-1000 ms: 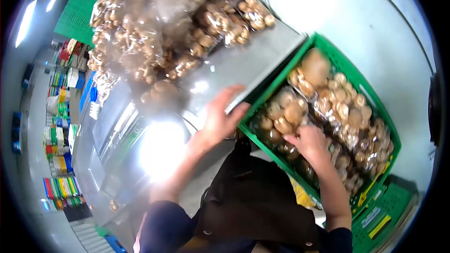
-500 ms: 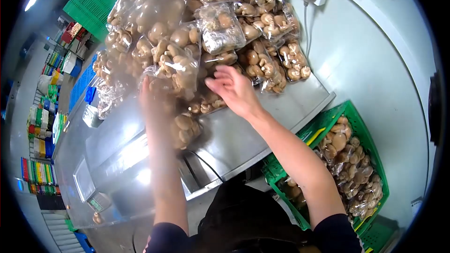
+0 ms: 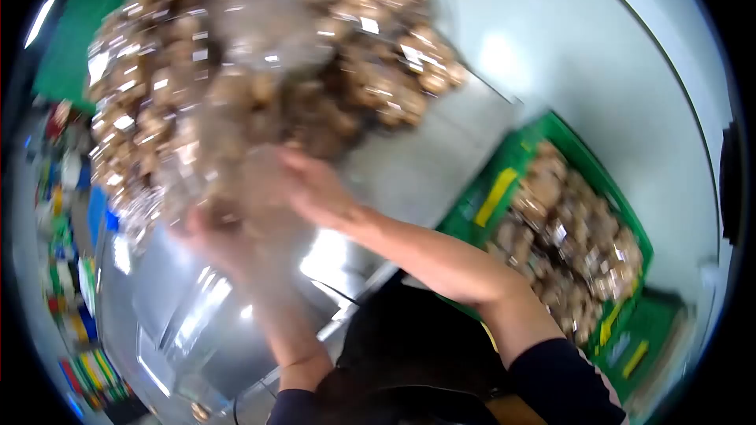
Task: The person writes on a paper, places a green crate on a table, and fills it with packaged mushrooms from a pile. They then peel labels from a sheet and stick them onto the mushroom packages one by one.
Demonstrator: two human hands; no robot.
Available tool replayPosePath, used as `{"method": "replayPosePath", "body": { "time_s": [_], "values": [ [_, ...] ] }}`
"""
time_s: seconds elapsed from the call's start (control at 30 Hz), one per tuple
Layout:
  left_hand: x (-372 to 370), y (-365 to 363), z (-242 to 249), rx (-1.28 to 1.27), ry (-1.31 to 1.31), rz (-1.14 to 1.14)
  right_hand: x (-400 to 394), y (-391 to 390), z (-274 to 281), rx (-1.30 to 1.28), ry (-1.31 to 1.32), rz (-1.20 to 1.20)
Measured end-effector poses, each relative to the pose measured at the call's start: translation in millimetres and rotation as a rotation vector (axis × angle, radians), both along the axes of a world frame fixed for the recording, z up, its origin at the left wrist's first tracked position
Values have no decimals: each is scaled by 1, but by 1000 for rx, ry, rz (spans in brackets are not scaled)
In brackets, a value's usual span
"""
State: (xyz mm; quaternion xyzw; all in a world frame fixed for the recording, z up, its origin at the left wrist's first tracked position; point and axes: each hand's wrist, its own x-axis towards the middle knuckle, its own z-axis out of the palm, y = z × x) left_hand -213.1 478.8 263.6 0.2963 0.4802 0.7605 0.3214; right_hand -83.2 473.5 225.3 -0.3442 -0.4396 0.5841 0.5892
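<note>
A large heap of clear bags of brown mushrooms (image 3: 157, 86) covers the upper left of the metal table (image 3: 441, 161). My left hand (image 3: 216, 236) is at the heap's lower edge, smeared by motion. To its right, my right hand (image 3: 311, 189) reaches against the near side of the heap, its fingers blurred as well. Something pale and brown, perhaps a mushroom bag, lies between the two hands. Whether either hand grips it cannot be made out.
A green crate (image 3: 606, 177) of bagged mushrooms stands to the right, below the table's edge, with another green crate (image 3: 646, 338) near it. Shelves with colourful goods (image 3: 67, 252) are at the far left. A black cable (image 3: 335, 293) crosses the table's near edge.
The view has shifted and blurred. Both hands have moved down and left, and my right hand is now closer to my left. The heap appears lower and further left.
</note>
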Motion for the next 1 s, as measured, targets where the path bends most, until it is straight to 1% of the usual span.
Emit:
{"method": "replayPosePath", "body": {
  "time_s": [0.07,0.13,0.17,0.2,0.23,0.27,0.3,0.33,0.37,0.4,0.43,0.47,0.5,0.53,0.6,0.63,0.67,0.7,0.73,0.77,0.8,0.83,0.9,0.93,0.97,1.0],
  "values": [
    [-1,-17,-2,6,93,-16,21,-34,12,-11,9,-36],
    [-3,-44,-3,26,219,-39,56,-78,43,-125,94,-2],
    [-1,-56,-5,49,223,-95,68,-99,46,-131,187,18],
    [2,-63,-6,150,150,-213,76,-115,36,-39,104,-47],
    [16,-79,-2,81,-9,-286,85,-130,26,53,20,-102],
    [34,-94,-3,41,-26,-334,106,-161,32,33,35,-86],
    [47,-108,-3,4,-41,-371,111,-172,23,158,109,-210],
    [57,-115,-10,63,172,-396,125,-200,12,49,221,-138],
    [82,-126,-6,128,387,-415,152,-235,16,-57,339,-63],
    [106,-149,1,-52,85,-515,167,-263,10,-116,288,-137],
    [105,-157,-6,-116,102,-681,179,-297,7,-132,299,-217],
    [121,-171,-4,-172,336,-696,191,-331,4,-147,307,-298],
    [143,-185,-2,-214,380,-811,204,-369,6,-108,367,-384],
    [169,-200,2,-253,431,-926,212,-407,-4,-152,264,-546],
    [217,-230,3,-274,303,-1297,227,-477,-23,-268,158,-769],
    [232,-239,-7,-263,316,-1451,229,-504,-27,-449,236,-873],
    [247,-252,-8,-307,453,-1499,231,-531,-32,-620,335,-982],
    [261,-267,-8,-354,590,-1541,235,-552,-40,-573,364,-964],
    [277,-288,-6,-350,730,-1518,238,-564,-48,-529,396,-930],
    [281,-288,-20,-218,972,-1526,240,-571,-51,-484,432,-898],
    [286,-289,-32,-70,1205,-1499,242,-573,-51,-532,419,-829],
    [290,-295,-37,3,1525,-1391,246,-574,-51,-577,404,-759],
    [294,-301,-56,42,1561,-1439,253,-569,-64,-589,589,-639],
    [289,-291,-78,166,1584,-1509,258,-567,-73,-638,616,-604],
    [289,-296,-74,164,1612,-1514,263,-564,-82,-687,641,-568],
    [287,-300,-74,207,1611,-1502,267,-561,-80,-646,681,-543]
  ]
}}
